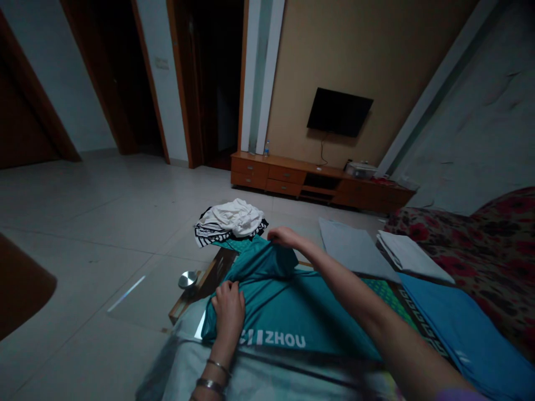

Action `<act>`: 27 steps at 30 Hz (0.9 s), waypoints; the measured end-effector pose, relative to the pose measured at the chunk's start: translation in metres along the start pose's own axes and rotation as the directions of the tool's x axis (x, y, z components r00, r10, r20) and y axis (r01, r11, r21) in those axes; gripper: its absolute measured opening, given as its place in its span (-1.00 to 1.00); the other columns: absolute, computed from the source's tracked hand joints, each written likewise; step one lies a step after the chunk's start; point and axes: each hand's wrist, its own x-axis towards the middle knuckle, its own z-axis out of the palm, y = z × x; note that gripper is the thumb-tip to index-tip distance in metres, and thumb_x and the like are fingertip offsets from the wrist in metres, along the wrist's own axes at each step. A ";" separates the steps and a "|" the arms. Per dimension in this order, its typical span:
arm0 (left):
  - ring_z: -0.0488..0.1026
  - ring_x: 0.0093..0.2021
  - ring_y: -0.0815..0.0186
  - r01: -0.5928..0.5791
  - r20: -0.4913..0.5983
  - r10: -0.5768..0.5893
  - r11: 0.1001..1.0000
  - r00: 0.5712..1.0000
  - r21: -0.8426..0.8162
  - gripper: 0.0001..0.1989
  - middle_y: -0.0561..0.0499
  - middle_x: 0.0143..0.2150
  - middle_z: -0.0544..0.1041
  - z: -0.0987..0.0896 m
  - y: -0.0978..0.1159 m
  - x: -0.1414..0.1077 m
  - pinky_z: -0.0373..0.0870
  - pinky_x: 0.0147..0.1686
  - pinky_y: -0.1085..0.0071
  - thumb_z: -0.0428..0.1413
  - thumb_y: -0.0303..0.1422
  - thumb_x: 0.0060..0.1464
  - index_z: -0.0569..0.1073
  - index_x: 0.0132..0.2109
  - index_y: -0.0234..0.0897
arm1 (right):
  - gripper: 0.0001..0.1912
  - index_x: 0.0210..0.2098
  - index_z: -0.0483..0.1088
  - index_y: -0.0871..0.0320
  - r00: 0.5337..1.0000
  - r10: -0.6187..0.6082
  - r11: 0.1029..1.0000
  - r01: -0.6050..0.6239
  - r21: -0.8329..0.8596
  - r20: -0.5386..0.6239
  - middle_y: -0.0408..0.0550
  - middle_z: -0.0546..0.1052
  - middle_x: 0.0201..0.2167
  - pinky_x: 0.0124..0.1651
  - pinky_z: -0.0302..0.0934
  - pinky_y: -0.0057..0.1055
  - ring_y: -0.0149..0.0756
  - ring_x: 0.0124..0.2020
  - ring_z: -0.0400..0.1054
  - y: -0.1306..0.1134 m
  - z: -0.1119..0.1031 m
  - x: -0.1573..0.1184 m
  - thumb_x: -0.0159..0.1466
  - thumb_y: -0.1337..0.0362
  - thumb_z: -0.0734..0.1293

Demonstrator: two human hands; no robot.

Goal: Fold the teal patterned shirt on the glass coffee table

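Observation:
A teal shirt (301, 312) with white lettering that ends in "ZHOU" lies spread over a glass-topped table in front of me. My left hand (229, 309), with bracelets at its wrist, presses on the shirt's left part, fingers bent into the cloth. Farther off, my right hand (284, 237) pinches the shirt's far edge and holds it lifted, so the fabric bunches and folds between both hands. Just beyond that hand sits a heap of white and black-striped clothes (232, 220).
Folded blue cloth (468, 328), grey cloth (355, 248) and white cloth (412, 256) lie to the right, beside a floral sofa (501, 239). A round metal disc (188, 279) shows at the table's left. A low wooden cabinet (288, 181) stands under the wall television (340, 112).

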 end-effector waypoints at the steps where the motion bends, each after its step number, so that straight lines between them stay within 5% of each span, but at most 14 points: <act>1: 0.26 -0.04 0.15 0.005 0.001 -0.005 1.000 1.000 -0.002 -0.71 -0.14 -0.04 0.35 0.000 0.000 0.000 0.18 -0.15 0.27 -0.08 -0.38 0.21 0.43 0.01 -0.28 | -0.72 -0.28 0.53 0.11 1.000 -0.012 1.000 0.012 0.000 0.020 -0.17 0.57 -0.27 -0.21 0.09 -0.54 -0.29 -0.21 0.38 0.005 -0.003 0.017 0.05 0.51 0.34; 6: 0.28 -0.04 0.16 0.019 -0.007 -0.019 1.000 1.000 -0.014 -0.72 -0.12 -0.05 0.37 0.001 -0.003 0.001 0.19 -0.14 0.27 -0.06 -0.40 0.20 0.44 0.00 -0.26 | -0.67 -0.31 0.56 0.11 1.000 0.005 1.000 -0.005 -0.005 0.011 -0.13 0.58 -0.24 -0.13 0.12 -0.52 -0.25 -0.15 0.38 0.005 0.025 0.078 0.01 0.56 0.31; 11: 0.29 -0.05 0.16 0.036 0.000 -0.036 0.999 0.999 -0.021 -0.72 -0.12 -0.04 0.38 0.006 -0.004 0.002 0.20 -0.14 0.27 -0.05 -0.41 0.20 0.45 -0.01 -0.26 | -0.82 -0.23 0.53 0.16 0.994 0.101 0.994 -0.100 0.044 -0.043 -0.03 0.56 -0.16 -0.07 0.16 -0.45 -0.22 -0.09 0.37 0.003 0.059 0.095 0.18 0.35 0.34; 15: 0.29 -0.03 0.14 0.055 0.019 -0.054 0.997 0.998 -0.056 -0.71 -0.14 -0.02 0.37 0.009 -0.005 0.003 0.23 -0.15 0.27 -0.04 -0.42 0.18 0.44 0.01 -0.26 | -0.71 -0.08 0.43 0.19 0.971 0.235 0.966 -0.228 0.120 -0.048 -0.02 0.49 -0.09 -0.05 0.22 -0.36 -0.26 -0.08 0.36 0.027 0.053 0.082 0.34 0.17 0.20; 20: 0.27 0.02 0.12 0.052 0.027 -0.049 0.989 0.998 -0.141 -0.70 -0.15 0.02 0.34 0.005 -0.009 0.017 0.27 -0.12 0.25 -0.07 -0.38 0.21 0.42 0.02 -0.24 | -0.66 -0.03 0.34 0.23 0.910 0.394 0.894 -0.412 0.177 0.130 -0.02 0.44 -0.10 -0.14 0.35 -0.23 -0.28 -0.17 0.39 0.069 0.034 0.043 0.30 0.13 0.27; 27: 0.24 0.09 0.01 0.100 0.177 -0.090 0.994 0.980 -0.048 -0.66 -0.21 0.05 0.34 0.000 -0.011 0.075 0.26 -0.04 0.09 -0.08 -0.33 0.20 0.38 0.07 -0.28 | -0.73 -0.41 0.48 0.30 0.856 0.450 0.827 -0.508 0.242 0.255 -0.09 0.51 -0.54 -0.47 0.15 -0.57 -0.50 -0.58 0.30 0.091 0.051 0.014 0.18 0.16 0.38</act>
